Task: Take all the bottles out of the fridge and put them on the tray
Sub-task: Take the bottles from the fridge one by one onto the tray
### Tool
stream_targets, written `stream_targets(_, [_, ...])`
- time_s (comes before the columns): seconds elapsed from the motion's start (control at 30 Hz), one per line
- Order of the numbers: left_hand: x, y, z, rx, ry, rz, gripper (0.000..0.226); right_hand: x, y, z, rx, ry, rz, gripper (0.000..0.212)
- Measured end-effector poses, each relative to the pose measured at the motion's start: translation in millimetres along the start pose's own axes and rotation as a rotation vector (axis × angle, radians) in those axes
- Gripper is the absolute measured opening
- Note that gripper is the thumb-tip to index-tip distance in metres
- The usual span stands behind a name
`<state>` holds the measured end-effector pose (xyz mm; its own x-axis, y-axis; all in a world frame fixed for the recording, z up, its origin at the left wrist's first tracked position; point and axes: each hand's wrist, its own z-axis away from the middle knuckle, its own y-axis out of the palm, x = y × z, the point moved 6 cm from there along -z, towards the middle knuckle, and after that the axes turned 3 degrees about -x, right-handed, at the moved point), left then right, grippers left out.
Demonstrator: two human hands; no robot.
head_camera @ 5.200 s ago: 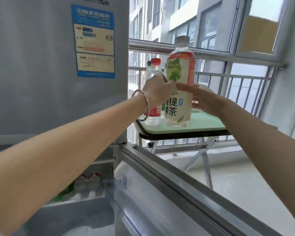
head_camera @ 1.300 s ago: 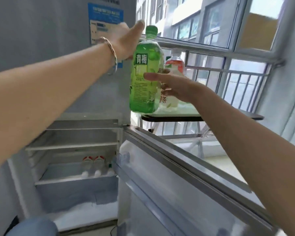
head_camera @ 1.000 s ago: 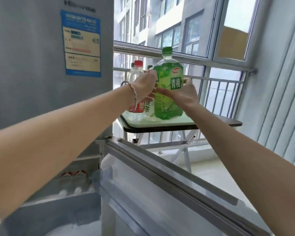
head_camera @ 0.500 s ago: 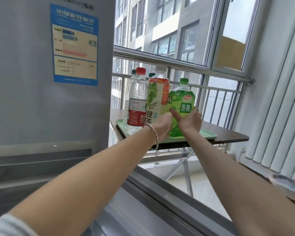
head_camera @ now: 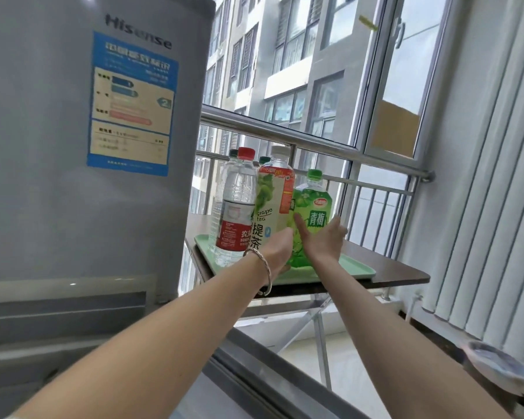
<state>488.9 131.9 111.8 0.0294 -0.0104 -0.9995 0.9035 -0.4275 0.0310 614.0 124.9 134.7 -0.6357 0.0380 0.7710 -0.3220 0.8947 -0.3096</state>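
A green plum-drink bottle (head_camera: 314,204) stands upright at the front of the pale green tray (head_camera: 357,272). My left hand (head_camera: 277,252) curls round its lower left side. My right hand (head_camera: 321,241) cups it from the right, thumb and fingers straight and spread against the label. Left of it on the tray stand a grape tea bottle (head_camera: 273,201) and a red-capped water bottle (head_camera: 236,213). Two more caps show behind them. The fridge (head_camera: 73,207) fills the left, its inside out of view.
The tray lies on a dark folding table (head_camera: 406,277) by the window railing (head_camera: 315,143). The open fridge door's top edge (head_camera: 270,373) runs below my arms. A bowl (head_camera: 496,367) sits at the lower right, in front of white vertical blinds.
The green bottle came from the fridge side over to the tray and now stands on it. In the last half second my right hand's fingers have spread apart on the bottle.
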Motion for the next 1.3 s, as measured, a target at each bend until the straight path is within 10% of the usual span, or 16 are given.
stream_targets(0.1, [-12.7,-10.8,16.4,0.016,0.068,-0.021,0.030,40.0,-22.7,28.9,-0.275,-0.253,-0.213,0.033])
stream_targets(0.2, [-33.7,-35.5,48.0,0.007,0.138,0.064,0.038,94.1,-20.1,60.4,-0.163,-0.441,-0.373,0.017])
stream_targets(0.47, [-35.3,-189.7,143.8,-0.337,0.166,-0.025,0.031,207.4,41.2,184.5,0.219,-0.600,-0.551,0.014])
stream_targets(0.63, [17.8,-295.8,188.0,-0.231,-0.198,-0.240,0.036,236.9,106.3,279.4,0.508,-0.706,-0.439,0.019])
stream_targets(0.97, [203.6,-420.5,166.1,-0.092,-0.622,-0.278,0.027,183.1,220.3,422.9,0.805,-0.958,0.032,0.019])
stream_targets(1.3, [338.0,-429.5,77.2,-0.374,-0.586,-0.375,0.019,31.8,324.6,444.8,1.000,-0.677,0.356,0.028])
